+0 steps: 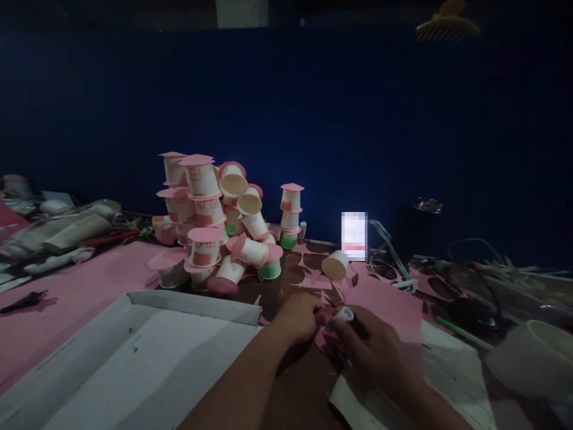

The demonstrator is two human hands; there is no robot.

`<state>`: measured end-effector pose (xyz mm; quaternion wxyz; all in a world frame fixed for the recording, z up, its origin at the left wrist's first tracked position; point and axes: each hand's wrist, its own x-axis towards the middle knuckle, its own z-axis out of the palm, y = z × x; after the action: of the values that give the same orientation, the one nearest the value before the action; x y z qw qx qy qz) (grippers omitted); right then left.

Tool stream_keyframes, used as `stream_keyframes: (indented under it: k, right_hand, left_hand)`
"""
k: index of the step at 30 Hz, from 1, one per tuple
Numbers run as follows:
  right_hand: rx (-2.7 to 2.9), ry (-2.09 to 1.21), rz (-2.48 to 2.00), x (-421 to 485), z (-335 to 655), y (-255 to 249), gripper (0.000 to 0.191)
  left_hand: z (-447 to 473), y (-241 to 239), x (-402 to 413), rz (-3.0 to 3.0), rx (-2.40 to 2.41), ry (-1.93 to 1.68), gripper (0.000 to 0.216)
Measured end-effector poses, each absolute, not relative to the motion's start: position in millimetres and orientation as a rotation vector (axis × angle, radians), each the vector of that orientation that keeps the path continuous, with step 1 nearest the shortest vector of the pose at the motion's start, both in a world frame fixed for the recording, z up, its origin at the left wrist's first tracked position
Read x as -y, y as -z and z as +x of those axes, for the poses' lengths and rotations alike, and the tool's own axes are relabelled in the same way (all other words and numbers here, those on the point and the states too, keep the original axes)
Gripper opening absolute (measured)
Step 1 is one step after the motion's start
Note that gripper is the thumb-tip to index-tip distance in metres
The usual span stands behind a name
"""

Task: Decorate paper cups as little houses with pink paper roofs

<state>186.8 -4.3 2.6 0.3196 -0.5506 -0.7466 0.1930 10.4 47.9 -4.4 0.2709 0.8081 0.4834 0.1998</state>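
Note:
Near the middle of the desk, my left hand (pixel 301 319) is closed, its fingertips pinching the edge of a pink paper piece (pixel 326 339). My right hand (pixel 378 346) grips a short white tube (pixel 342 318) that looks like a glue stick, held tilted over the same pink paper. The paper's outline is partly hidden under my fingers. Just behind the hands, scissor-like blades (pixel 332 298) show in part. Beyond them a plain paper cup (pixel 335 264) lies on its side.
Paper cups with pink tops and drawn windows stand in a stack (pixel 203 212) at left, with a smaller stack (pixel 290 215) beside it. A white box lid (pixel 192 304) lies front left. Pink sheets (pixel 380 304), a lit phone (pixel 354 236) and a white mug (pixel 528 358) are around.

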Motion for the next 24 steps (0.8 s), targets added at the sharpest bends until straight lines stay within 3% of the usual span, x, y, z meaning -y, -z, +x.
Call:
stream_keyframes:
  k: [5,24]
  right_hand:
    - [1.982,-0.566,-1.43,2.4,186.5,1.1,0.029]
    - [2.033,-0.67,-1.416,2.8,187.4,-3.6,0.028]
  left_hand:
    - [11.0,4.1,-47.0,2.178,-1.303,-0.544,0.031]
    - [11.8,4.1,-47.1,2.171,-1.293,-0.562,0.022]
